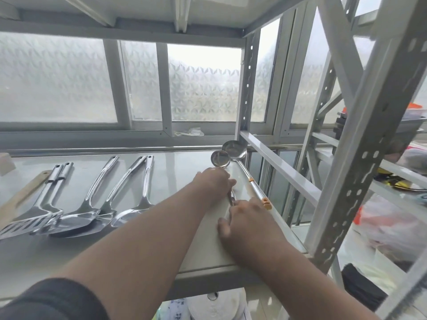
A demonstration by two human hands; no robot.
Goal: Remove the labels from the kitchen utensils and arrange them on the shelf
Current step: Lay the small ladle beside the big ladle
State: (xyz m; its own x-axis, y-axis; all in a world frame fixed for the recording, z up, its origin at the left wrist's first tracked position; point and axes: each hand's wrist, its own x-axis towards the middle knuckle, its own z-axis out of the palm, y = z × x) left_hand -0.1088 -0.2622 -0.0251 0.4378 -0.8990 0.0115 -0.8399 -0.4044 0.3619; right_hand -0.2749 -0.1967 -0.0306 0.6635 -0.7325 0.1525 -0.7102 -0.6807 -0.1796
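A small steel ladle (221, 158) lies on the white metal shelf (175, 167), bowl toward the window. My left hand (213, 183) covers the upper part of its handle and grips it. My right hand (248, 215) rests over the handle's lower end, fingers spread on the shelf. Just to the right lies a larger ladle (234, 150) with an orange-tipped handle (265, 202). Left of my arms, several steel utensils lie in a row: a slotted turner (30, 224), solid spatulas (78, 221) and a spoon-shaped one (129, 215).
A wooden handle (23, 192) lies at the shelf's far left. Perforated shelf uprights (360, 172) stand at the right, with bags and boxes (392, 225) beyond. Frosted windows (203, 84) are behind. An upper shelf (138, 24) hangs overhead.
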